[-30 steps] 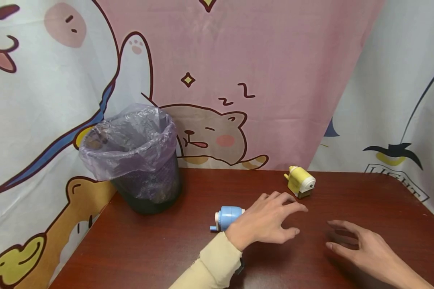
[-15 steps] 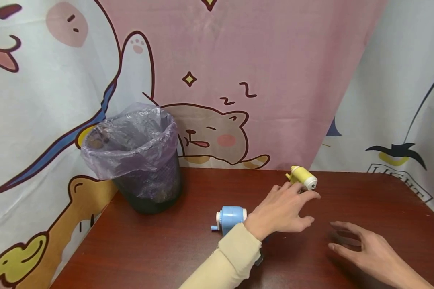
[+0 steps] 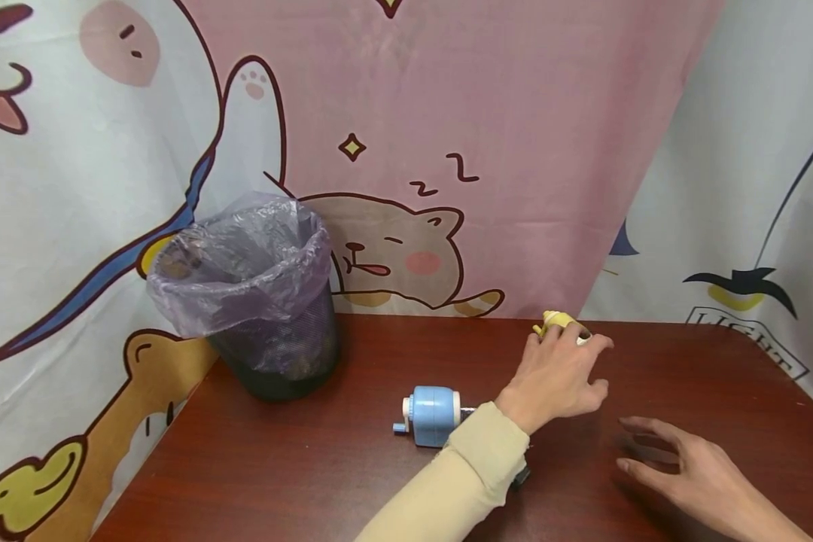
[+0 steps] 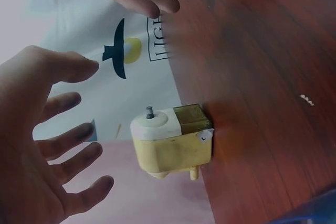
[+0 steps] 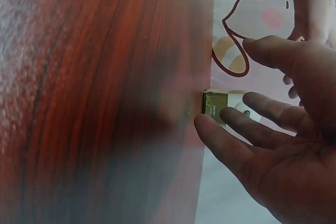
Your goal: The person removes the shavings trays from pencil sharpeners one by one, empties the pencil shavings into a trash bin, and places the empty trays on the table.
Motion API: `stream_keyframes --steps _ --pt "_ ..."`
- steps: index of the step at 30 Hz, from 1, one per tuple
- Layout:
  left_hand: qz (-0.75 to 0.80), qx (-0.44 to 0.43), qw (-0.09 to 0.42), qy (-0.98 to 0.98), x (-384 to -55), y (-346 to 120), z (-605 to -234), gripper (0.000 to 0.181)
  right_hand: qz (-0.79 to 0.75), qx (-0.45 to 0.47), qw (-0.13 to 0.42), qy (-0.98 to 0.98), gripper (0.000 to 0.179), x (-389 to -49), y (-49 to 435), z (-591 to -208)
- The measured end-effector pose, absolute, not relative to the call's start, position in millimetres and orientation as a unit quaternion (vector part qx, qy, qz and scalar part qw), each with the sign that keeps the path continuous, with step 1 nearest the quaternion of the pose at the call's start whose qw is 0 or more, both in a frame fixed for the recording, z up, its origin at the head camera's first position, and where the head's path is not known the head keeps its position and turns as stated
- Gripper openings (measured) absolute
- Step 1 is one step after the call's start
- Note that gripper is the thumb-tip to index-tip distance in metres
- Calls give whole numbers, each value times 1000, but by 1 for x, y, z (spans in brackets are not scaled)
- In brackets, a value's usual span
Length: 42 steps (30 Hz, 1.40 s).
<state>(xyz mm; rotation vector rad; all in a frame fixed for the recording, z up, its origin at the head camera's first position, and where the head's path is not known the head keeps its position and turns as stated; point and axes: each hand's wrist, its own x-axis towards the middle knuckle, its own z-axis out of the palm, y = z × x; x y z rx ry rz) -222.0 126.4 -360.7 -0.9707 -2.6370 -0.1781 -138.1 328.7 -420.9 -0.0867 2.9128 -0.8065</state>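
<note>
Bin: dark mesh, standing upright at the back left corner of the table. Its liner is folded down over the rim, presumably to keep the bag from slipping in. The corner position likely keeps the bin out of the hands' way.

Blue sharpener: upright, left of the table's middle and set forward of the back edge, crank toward the left edge. Neither hand grips it. It stands on its flat base, which probably gives it steadiness.

Left hand: extended from a cream sleeve toward the back edge, fingers spread, grasping nothing. The left wrist view shows a gap between it and the yellow sharpener; no contact is seen. The spread appears suited to the width of that body.

Yellow sharpener: upright near the back edge, right of the middle, partly hidden by the left hand in the head view. Its white end is turned toward the right.

Crumb: a small white piece on the tabletop; nature uncertain.

Right hand: toward the right edge, unclenched, holding nothing, well apart from both sharpeners. Its thumb and fingers are parted; this looks like a waiting posture.
</note>
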Motion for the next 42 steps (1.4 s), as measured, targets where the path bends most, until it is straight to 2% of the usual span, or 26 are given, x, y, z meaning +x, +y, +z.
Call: stream_keyframes --steps 10,23,33,42 --pt "-57 -312 167 -934 -235 132 -369 49 -282 -15 109 953 80 -141 330 -423" --pt "-54 -295 178 -937 -252 142 -380 45 -285 -18 106 953 77 -142 331 -423" --pt "-47 -265 92 -959 -263 150 -383 61 -293 -19 105 950 76 -139 331 -423" --pt "-72 -249 59 -964 -265 152 -387 66 -294 -9 112 949 76 -136 333 -422"
